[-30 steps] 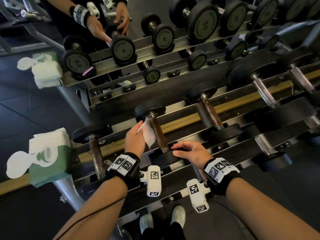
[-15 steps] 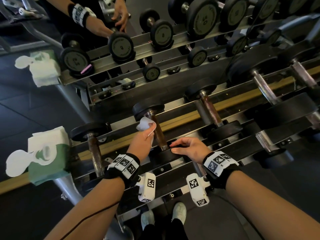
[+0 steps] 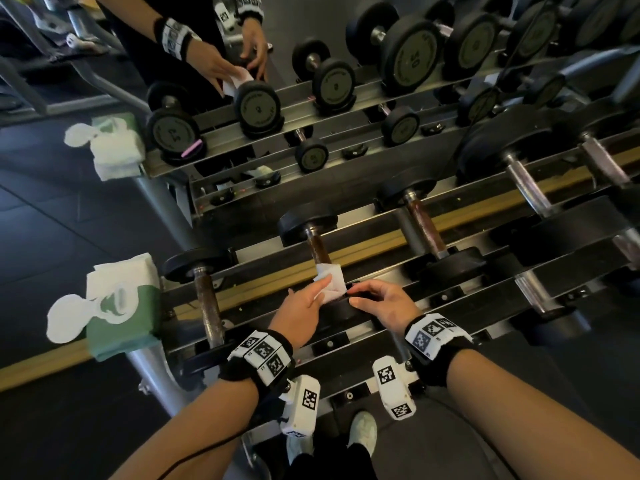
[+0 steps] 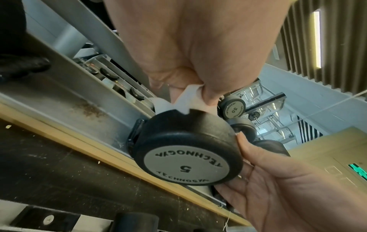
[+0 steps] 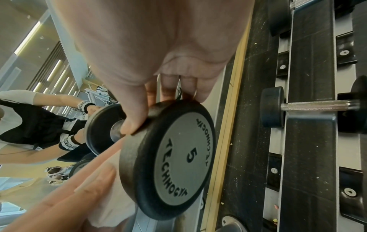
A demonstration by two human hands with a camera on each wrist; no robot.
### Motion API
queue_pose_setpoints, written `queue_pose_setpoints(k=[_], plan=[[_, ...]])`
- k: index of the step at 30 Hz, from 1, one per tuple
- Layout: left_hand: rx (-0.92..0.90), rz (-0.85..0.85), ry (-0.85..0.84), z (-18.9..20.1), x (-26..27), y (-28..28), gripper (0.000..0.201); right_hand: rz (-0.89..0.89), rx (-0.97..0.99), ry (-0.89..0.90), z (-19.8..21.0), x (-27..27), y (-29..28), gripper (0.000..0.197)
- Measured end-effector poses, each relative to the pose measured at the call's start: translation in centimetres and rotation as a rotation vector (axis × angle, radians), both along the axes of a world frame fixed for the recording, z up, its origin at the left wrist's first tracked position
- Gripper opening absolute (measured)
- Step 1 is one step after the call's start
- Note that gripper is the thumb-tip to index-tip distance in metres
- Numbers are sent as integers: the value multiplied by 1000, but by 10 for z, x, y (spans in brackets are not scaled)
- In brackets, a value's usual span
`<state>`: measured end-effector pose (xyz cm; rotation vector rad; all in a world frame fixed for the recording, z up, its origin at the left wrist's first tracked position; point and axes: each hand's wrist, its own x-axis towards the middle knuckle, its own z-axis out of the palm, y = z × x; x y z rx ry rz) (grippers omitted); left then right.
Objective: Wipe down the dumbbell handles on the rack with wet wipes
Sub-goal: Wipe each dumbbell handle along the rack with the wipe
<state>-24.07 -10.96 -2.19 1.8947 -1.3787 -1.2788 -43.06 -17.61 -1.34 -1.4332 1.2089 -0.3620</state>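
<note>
A 5 kg dumbbell lies on the rack's near rail, its rusty brown handle (image 3: 318, 247) pointing away from me. My left hand (image 3: 322, 285) grips a white wet wipe (image 3: 331, 281) wrapped around the near end of that handle, right against the near head (image 3: 334, 311). My right hand (image 3: 356, 296) curls over the rim of that near head and holds it. In the left wrist view the wipe (image 4: 185, 100) shows pinched above the head marked 5 (image 4: 186, 158). In the right wrist view, fingers (image 5: 135, 119) clamp the head (image 5: 178, 157), and the wipe (image 5: 113, 193) is beside it.
A green pack of wet wipes (image 3: 119, 317) sits at the rack's left end. More dumbbells lie on either side: a rusty handle (image 3: 207, 306) to the left, another (image 3: 424, 226) and chrome ones (image 3: 526, 188) to the right. A mirror behind the rack reflects hands and rack (image 3: 242, 77).
My left hand has slid the wipe along the handle from near the far head down to the near head. My right hand has stayed on the near head.
</note>
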Motion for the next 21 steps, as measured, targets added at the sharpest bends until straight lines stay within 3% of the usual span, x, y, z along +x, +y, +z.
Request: queue_pose_setpoints(k=[4, 7, 10, 14, 16, 19, 21], plan=[[-33, 79, 32, 12, 6, -5, 44, 25, -33, 82, 7, 4, 3, 21], [-90, 129, 68, 21, 17, -5, 30, 33, -7, 162, 19, 6, 0, 28], [-143, 93, 69, 35, 28, -5, 18, -40, -16, 89, 37, 8, -6, 54], [-214, 45, 178, 61, 34, -10, 17, 144, -109, 16, 62, 17, -16, 89], [-246, 77, 253, 72, 33, -13, 15, 246, -80, 18, 70, 25, -20, 80], [-258, 183, 251, 79, 31, -20, 11, 305, -20, 20, 76, 32, -31, 34], [-249, 273, 214, 78, 29, -23, 12, 308, -55, -20, 77, 32, -40, 15]])
